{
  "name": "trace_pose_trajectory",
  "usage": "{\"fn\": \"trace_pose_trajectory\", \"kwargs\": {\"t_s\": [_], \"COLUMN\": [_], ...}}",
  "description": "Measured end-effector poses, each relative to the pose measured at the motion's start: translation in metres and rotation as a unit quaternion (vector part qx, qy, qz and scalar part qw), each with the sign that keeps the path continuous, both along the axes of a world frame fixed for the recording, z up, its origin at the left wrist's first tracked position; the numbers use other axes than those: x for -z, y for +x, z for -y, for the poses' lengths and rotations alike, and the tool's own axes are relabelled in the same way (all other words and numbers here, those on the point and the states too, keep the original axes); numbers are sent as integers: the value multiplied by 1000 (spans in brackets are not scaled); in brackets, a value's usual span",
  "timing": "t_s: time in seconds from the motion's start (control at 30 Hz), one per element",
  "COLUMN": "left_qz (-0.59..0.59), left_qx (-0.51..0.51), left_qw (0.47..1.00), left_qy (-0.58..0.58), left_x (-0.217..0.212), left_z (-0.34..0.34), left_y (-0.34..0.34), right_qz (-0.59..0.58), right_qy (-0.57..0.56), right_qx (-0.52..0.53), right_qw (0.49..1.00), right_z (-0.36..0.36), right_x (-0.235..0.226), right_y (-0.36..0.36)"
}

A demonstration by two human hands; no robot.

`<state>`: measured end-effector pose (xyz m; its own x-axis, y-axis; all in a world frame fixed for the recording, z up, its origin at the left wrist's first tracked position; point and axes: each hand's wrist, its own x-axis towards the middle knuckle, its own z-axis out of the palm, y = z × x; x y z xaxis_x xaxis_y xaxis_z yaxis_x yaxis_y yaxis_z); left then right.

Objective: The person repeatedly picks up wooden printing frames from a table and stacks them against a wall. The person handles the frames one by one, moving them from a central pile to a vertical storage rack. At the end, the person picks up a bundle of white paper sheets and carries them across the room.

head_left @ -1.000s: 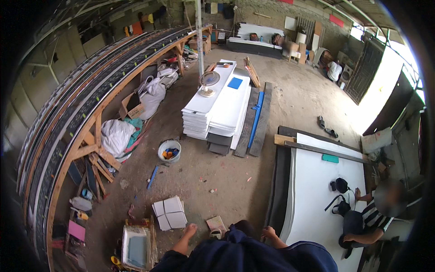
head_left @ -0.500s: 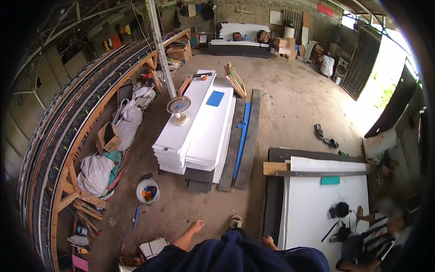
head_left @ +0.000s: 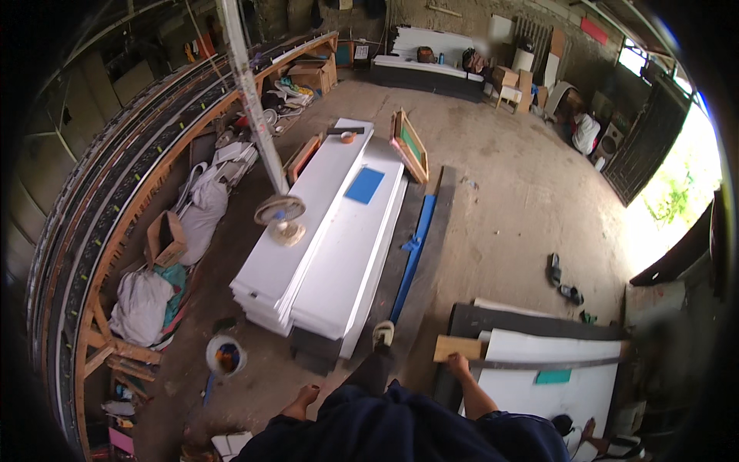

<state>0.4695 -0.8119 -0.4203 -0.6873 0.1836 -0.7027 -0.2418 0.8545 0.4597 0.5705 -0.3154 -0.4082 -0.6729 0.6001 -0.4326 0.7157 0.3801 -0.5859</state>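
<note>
My left hand (head_left: 309,393) hangs low in front of me, its fingers loosely curled, and nothing shows in it. My right hand (head_left: 458,361) is closed and appears over the end of a wooden board (head_left: 449,348); whether it touches the board I cannot tell. That board lies with a dark strip (head_left: 550,363) across white sheets (head_left: 577,404) on the right. Between my hands my sandalled foot (head_left: 382,333) is beside a long stack of white boards (head_left: 339,254). On the stack are a fan (head_left: 284,222), a blue sheet (head_left: 364,185) and a roll of tape (head_left: 348,138).
A bucket (head_left: 226,356) with coloured stuff stands at left, near white sacks (head_left: 141,308) and a long wooden rack (head_left: 123,223). A metal post (head_left: 252,100) rises beside the stack. Slippers (head_left: 570,293) lie at right. A co-worker's hand (head_left: 590,428) is at lower right; another person (head_left: 585,132) crouches by the doorway.
I have moved forward, and the stack is nearer. My right arm has swung forward over the wooden board, while my left hand has drawn back and its fingers have curled.
</note>
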Motion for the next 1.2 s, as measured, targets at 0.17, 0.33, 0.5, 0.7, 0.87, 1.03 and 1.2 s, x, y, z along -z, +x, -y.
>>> {"fn": "trace_pose_trajectory", "kwargs": {"t_s": [0.17,0.33,0.5,0.7,0.87,1.03,1.2], "left_qz": [-80,-150,-112,-152,-100,-215,-54], "left_qx": [-24,36,29,92,43,-45,-311], "left_qw": [993,978,976,984,992,965,891], "left_qy": [83,141,187,33,71,145,326], "left_x": [5,-45,-58,-17,0,-56,-40], "left_z": [-112,-235,-346,-393,-434,-546,-603], "left_y": [-143,-269,-368,-451,-533,-656,-789], "right_qz": [123,114,56,139,120,104,29], "right_qy": [-79,-123,-114,-220,-248,-263,-178], "right_qx": [-16,11,94,118,143,142,77], "right_qw": [989,986,987,958,950,949,981], "right_z": [-58,-109,-173,-271,-362,-467,-564], "right_x": [-12,-20,32,50,3,-18,-32], "right_y": [-77,-173,-236,-328,-428,-548,-762]}}
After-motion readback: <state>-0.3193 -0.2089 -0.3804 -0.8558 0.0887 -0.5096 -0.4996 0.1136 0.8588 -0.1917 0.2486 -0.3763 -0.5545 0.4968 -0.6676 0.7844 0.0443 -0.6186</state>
